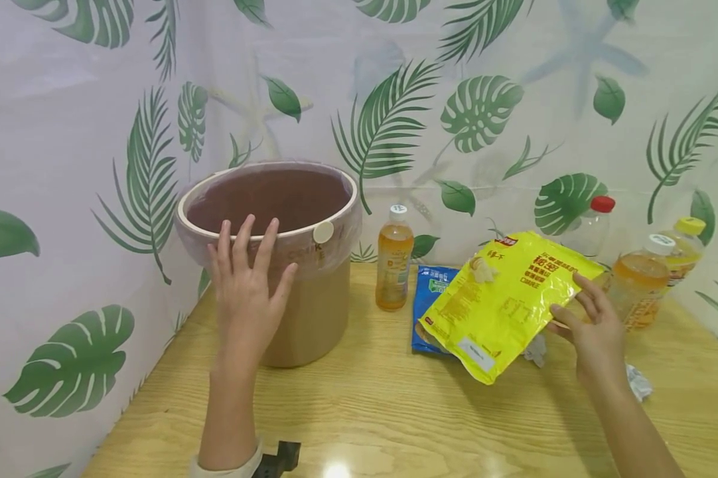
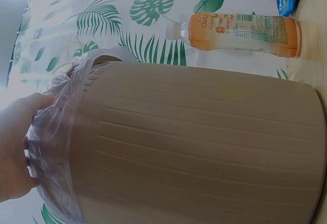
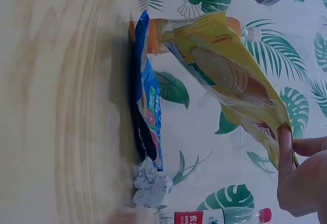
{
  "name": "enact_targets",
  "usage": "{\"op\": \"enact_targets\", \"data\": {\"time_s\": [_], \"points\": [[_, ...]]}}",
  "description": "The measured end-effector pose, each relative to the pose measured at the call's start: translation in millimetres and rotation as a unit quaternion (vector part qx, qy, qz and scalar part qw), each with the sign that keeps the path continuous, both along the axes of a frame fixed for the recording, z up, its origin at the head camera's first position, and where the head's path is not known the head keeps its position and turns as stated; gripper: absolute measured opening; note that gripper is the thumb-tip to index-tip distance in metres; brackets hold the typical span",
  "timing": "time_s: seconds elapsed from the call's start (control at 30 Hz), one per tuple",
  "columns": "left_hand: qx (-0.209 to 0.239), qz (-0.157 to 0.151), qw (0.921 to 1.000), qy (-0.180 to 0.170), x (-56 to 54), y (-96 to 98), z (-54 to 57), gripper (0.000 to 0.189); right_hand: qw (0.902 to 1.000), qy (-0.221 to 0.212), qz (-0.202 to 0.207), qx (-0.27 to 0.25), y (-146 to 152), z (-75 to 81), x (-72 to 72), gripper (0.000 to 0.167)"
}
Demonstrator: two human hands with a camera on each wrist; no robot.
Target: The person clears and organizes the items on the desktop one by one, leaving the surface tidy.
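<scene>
My right hand [image 1: 598, 338] pinches a yellow food packet [image 1: 508, 299] by its right edge and holds it up, tilted, above the table. In the right wrist view the packet [image 3: 230, 71] hangs from thumb and fingers. My left hand [image 1: 248, 292], fingers spread, rests at the near rim of a brown trash bin [image 1: 311, 312] lined with a clear plastic bag [image 2: 56, 132]. A blue packet [image 1: 427, 299] lies on the table, partly hidden behind the yellow one. Crumpled paper [image 3: 150, 183] lies beside the blue packet.
A bottle of orange drink [image 1: 395, 259] stands right of the bin. Further right are a white-capped bottle [image 1: 642, 279], a yellow-capped bottle [image 1: 687, 245] and a red-capped clear bottle [image 1: 598, 222]. Another crumpled paper [image 1: 638, 383] lies near my right forearm. A leaf-patterned sheet [image 1: 395, 113] hangs behind.
</scene>
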State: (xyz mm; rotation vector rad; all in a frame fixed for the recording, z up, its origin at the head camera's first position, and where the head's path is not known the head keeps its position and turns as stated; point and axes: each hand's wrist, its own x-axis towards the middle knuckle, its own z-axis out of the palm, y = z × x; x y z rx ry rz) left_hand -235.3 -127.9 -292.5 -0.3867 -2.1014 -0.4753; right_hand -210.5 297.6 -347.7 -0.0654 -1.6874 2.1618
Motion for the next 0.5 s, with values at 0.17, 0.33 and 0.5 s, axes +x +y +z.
{"op": "enact_targets", "data": {"time_s": [0.17,0.33,0.5], "points": [[0.003,0.0,1.0,-0.002,-0.5,-0.2,-0.6,0.058,0.9998,0.005,0.002,-0.02,-3.7,5.6,-1.7,0.066],[0.006,0.0,1.0,-0.006,-0.8,-0.2,-0.8,0.058,0.9986,0.03,0.015,-0.041,-7.0,11.4,-3.4,0.066],[0.003,0.004,1.0,-0.006,-1.2,-0.7,-0.3,0.059,0.9972,0.052,0.02,-0.05,-10.6,19.9,-4.6,0.067]]}}
